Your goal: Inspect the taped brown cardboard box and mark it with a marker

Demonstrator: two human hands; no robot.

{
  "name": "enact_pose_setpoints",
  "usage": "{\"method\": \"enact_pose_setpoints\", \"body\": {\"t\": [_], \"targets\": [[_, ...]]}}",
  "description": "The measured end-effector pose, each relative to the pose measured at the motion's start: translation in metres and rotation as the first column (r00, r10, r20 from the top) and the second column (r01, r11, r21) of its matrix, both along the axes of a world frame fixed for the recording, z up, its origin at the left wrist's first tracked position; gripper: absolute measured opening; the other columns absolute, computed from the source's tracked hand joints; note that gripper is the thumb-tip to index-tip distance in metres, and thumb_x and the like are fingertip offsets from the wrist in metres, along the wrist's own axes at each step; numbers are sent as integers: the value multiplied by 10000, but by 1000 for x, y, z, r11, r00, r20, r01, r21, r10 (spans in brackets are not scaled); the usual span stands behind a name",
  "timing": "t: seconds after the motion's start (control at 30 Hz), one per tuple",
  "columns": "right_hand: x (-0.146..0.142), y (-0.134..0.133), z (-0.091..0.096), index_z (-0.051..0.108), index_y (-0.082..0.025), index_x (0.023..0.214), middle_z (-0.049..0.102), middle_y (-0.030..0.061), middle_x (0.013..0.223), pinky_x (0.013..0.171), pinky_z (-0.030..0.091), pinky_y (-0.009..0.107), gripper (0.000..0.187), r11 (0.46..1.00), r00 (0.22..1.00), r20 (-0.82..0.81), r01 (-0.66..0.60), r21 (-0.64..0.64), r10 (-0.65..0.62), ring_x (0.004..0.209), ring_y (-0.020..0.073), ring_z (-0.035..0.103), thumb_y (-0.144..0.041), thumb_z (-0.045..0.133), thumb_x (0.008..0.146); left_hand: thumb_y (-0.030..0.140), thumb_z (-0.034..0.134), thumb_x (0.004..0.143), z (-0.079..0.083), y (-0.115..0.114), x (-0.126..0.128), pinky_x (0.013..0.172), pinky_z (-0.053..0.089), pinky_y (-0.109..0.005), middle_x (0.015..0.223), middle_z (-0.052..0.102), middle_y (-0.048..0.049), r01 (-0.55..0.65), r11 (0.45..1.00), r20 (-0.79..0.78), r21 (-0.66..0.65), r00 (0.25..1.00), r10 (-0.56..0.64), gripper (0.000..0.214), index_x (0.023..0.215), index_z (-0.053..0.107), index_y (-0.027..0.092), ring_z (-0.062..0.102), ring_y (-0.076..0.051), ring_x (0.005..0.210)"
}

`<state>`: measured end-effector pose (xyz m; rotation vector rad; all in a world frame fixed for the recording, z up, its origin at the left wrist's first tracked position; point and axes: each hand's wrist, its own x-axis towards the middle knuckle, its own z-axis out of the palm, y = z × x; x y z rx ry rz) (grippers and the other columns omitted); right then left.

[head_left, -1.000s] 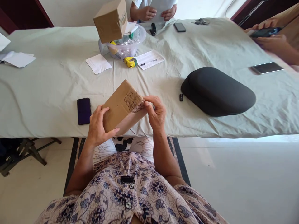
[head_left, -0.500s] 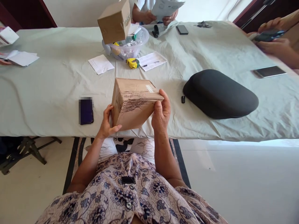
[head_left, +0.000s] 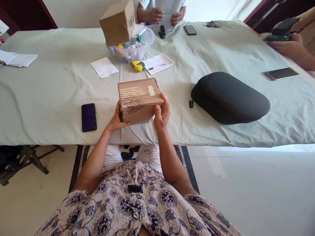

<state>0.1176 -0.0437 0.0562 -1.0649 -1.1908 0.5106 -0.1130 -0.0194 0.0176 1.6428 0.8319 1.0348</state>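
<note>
A brown cardboard box [head_left: 140,98] is held between my two hands over the near edge of the table. Dark streaks and a white patterned patch mark its faces. My left hand [head_left: 116,119] grips its left side, thumb along the lower front and the other fingers partly hidden behind it. On the right edge, my right hand [head_left: 162,111] is closed with the thumb on the near face and fingers on the far side. To the left of the box lies a dark phone [head_left: 89,117]. A small black object [head_left: 191,104] sits to the right.
A black rounded case [head_left: 231,98] occupies the right side. Farther back are a tape measure [head_left: 137,66], a white paper [head_left: 104,68], a tray with a pen [head_left: 159,63], and a plastic basin [head_left: 145,49] with another cardboard box [head_left: 118,24] on it. Other people's hands [head_left: 156,15] hold paper opposite.
Both hands have turned the box so its streaked top face shows more, and moved it slightly left. The papers at far left now lie lower, and the person opposite has lowered their sheet.
</note>
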Motion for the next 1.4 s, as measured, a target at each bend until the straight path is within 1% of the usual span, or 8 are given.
{"method": "enact_pose_setpoints", "body": {"t": [0.23, 0.37, 0.47, 0.6, 0.87, 1.0, 1.23, 1.4], "targets": [[13, -12, -40, 683, -243, 1285, 694, 106, 1377, 1074, 520, 463, 595, 968, 989, -70, -142, -206, 130, 1303, 284, 613, -670, 570, 886, 585, 903, 593, 2, -2, -2, 1268, 263, -603, 1613, 408, -238, -24, 999, 23, -41, 999, 25, 1311, 1614, 186, 184, 378, -411, 1521], [13, -26, -60, 627, -225, 1367, 675, 108, 1400, 989, 554, 415, 580, 937, 984, 13, -164, -309, 177, 1169, 242, 656, -584, 560, 917, 555, 925, 562, 1, -3, -2, 1272, 244, -611, 1578, 456, -226, -42, 997, 46, -71, 998, 46, 1292, 1596, 243, 187, 355, -414, 1531], [8, -33, -68, 589, -220, 1397, 651, 119, 1418, 936, 558, 389, 542, 940, 983, 100, -117, -322, 156, 1183, 245, 637, -487, 563, 926, 555, 920, 571, 0, -5, -1, 1272, 244, -611, 1621, 399, -235, -42, 996, 74, -79, 996, 48, 1316, 1611, 204, 187, 351, -417, 1533], [5, -37, -71, 594, -226, 1371, 664, 117, 1375, 878, 564, 379, 511, 934, 984, 87, -116, -338, 154, 1105, 236, 649, -426, 600, 900, 566, 904, 594, -3, -6, -1, 1269, 247, -620, 1649, 346, -248, -34, 997, 59, -70, 998, 38, 1342, 1630, 146, 175, 332, -428, 1542], [6, -35, -76, 616, -259, 1363, 673, 96, 1345, 844, 557, 370, 552, 930, 990, 17, -129, -345, 143, 1051, 217, 647, -447, 665, 847, 557, 926, 560, -2, -7, -4, 1245, 295, -642, 1569, 478, -230, -36, 993, 73, -110, 996, 44, 1264, 1590, 296, 184, 425, -441, 1483], [6, -34, -78, 626, -256, 1354, 683, 88, 1326, 825, 552, 347, 567, 925, 990, -14, -137, -355, 142, 1029, 202, 645, -451, 686, 825, 562, 928, 547, -4, -6, -5, 1247, 298, -635, 1587, 465, -210, -34, 991, 76, -132, 996, 45, 1255, 1583, 313, 210, 413, -440, 1491], [5, -35, -74, 652, -245, 1324, 696, 82, 1307, 823, 542, 330, 522, 926, 989, -41, -147, -347, 141, 1033, 199, 649, -406, 682, 829, 583, 817, 688, -14, -17, -1, 1291, 220, -592, 1641, 367, -216, -94, 992, -30, -81, 995, 92, 1085, 1560, 319, 172, 323, -409, 1547], [3, -35, -72, 628, -241, 1361, 689, 90, 1334, 764, 529, 313, 554, 930, 990, -36, -143, -339, 139, 1020, 196, 650, -393, 676, 831, 658, 734, 770, -10, -39, -4, 1269, 283, -557, 1707, 227, -197, -121, 990, -26, -69, 992, 119, 1185, 1640, 31, 268, 261, -353, 1591]]}}
